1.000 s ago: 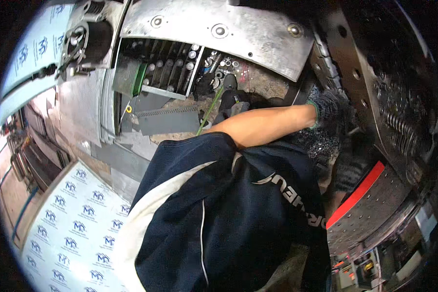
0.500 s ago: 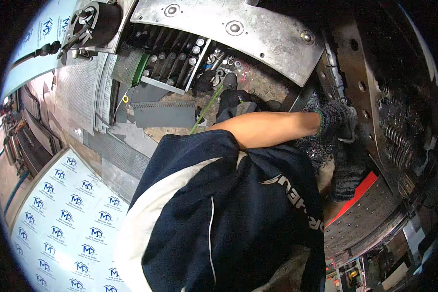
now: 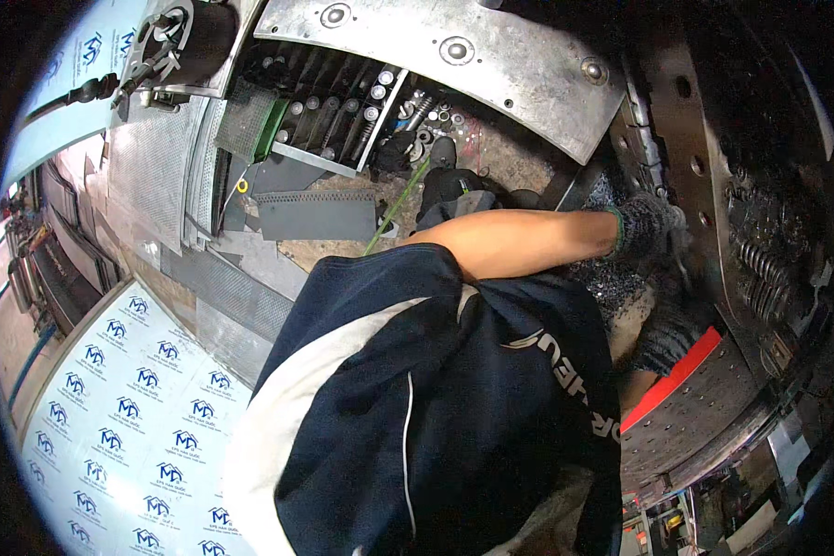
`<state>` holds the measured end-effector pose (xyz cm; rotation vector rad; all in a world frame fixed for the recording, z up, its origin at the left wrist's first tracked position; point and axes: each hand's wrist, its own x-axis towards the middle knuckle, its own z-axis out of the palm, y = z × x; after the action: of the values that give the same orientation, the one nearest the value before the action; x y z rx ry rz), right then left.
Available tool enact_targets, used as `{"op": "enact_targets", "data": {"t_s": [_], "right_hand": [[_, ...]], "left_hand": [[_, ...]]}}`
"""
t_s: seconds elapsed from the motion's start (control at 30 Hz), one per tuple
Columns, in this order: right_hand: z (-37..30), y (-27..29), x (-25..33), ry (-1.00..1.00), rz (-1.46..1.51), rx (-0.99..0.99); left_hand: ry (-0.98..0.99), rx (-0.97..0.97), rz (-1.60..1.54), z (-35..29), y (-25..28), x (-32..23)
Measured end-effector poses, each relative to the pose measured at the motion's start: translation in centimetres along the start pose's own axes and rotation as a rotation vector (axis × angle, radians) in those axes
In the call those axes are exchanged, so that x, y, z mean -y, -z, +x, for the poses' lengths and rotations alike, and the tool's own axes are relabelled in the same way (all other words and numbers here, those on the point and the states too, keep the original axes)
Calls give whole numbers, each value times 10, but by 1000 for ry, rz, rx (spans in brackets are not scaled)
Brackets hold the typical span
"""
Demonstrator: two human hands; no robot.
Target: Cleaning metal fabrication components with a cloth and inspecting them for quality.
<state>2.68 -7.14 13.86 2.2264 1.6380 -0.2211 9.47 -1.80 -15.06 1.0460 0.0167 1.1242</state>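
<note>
My left hand (image 3: pixel 647 227), in a dark speckled knit glove, reaches right to the dark steel machine frame (image 3: pixel 690 139). Its fingers curl around something by the frame's edge; a pale metallic streak shows beside them, too blurred to name. Below it, my right hand (image 3: pixel 665 335), in a similar dark glove, is near the red strip (image 3: pixel 676 380). Shadow hides its fingers and anything in them. Small dark and shiny metal bits (image 3: pixel 612 278) lie under and between my hands.
A curved steel plate (image 3: pixel 528 79) with round fittings spans the top. A rack of metal cylindrical parts (image 3: pixel 329 120) stands beneath it, near perforated sheets (image 3: pixel 157 176). A coil spring (image 3: pixel 760 269) sits in the machine at right. A printed light-blue sheet (image 3: pixel 130 417) lies lower left.
My right hand has shifted and tilted, its glove now angled toward the upper right. The metal piece by my left hand, clearer before, is now blurred. The whole view has shifted slightly.
</note>
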Motion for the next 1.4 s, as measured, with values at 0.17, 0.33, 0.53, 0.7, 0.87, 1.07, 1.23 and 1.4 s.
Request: {"op": "enact_targets", "data": {"t_s": [0.17,0.33,0.53,0.7,0.87,1.07,1.23,1.4], "right_hand": [[-7,-3,-2,-62,50,-19],[-1,-6,19,-17,73,10],[-6,-4,52,-15,113,12],[-1,-8,52,-10,147,23],[-15,-8,49,-10,169,35],[-15,-11,55,-2,186,44],[-15,-14,54,39,204,45],[-27,-20,0,40,265,-51]], "left_hand": [[4,622,1321,43,-14,-160],[616,29,-353,25,-15,-134],[870,-155,-430,42,-10,-190],[731,-227,-639,26,-11,-162],[560,-344,-657,18,-15,-147],[501,-185,-1530,37,-14,-202],[850,-376,-1001,23,-10,-152],[-140,217,800,25,-6,-153]]}}
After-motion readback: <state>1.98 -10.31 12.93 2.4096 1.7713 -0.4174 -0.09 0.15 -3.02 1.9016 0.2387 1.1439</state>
